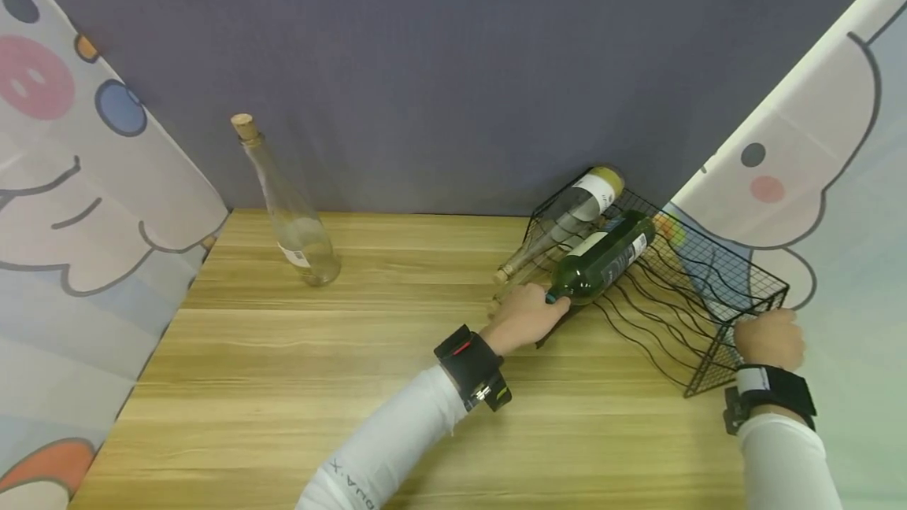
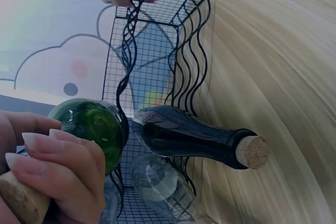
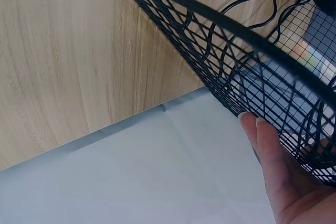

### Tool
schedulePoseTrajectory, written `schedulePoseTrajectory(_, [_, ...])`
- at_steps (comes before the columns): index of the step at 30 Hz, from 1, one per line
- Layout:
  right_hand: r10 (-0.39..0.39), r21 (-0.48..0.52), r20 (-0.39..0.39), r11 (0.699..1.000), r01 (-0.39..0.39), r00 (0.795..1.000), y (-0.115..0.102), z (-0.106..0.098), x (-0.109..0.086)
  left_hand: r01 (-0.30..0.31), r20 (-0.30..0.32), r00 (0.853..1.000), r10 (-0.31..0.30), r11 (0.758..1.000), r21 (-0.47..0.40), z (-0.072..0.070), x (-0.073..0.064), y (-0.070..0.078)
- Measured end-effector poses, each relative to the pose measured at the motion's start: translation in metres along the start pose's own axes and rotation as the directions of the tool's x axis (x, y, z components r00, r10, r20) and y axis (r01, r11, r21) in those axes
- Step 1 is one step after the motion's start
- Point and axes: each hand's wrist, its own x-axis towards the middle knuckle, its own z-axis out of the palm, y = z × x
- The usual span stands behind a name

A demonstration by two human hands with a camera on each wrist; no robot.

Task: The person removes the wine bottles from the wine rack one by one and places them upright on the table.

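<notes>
My left hand point(image 1: 527, 313) grips the neck of a green glass bottle point(image 1: 609, 254) that lies tilted on the upper tier of a black wire wine rack point(image 1: 744, 317). In the left wrist view the fingers wrap round that neck, and its cork point(image 2: 23, 198) sticks out of the grip. On the lower tier rest a dark corked bottle point(image 2: 184, 137) and a clear bottle point(image 2: 160, 182). Another clear bottle point(image 1: 567, 219) with a yellow base lies beside the green one on top. My right hand point(image 1: 770, 339) holds the mesh end of the rack, its fingers point(image 3: 270, 150) against the outside.
A clear corked bottle point(image 1: 301, 234) stands upright at the back left of the wooden table point(image 1: 319, 400). A dark grey wall panel point(image 1: 425, 85) borders the table behind, and cartoon-printed sheets point(image 1: 815, 179) hang at both sides.
</notes>
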Motion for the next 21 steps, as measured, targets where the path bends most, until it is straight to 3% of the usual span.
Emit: schedulePoseTrajectory(21, [0.003,0.006,0.01,1.0,-0.003,1.0,-0.001,0.0,0.0,-0.054,0.049,0.997,0.056,0.997,-0.055,-0.012,-0.005,-0.006])
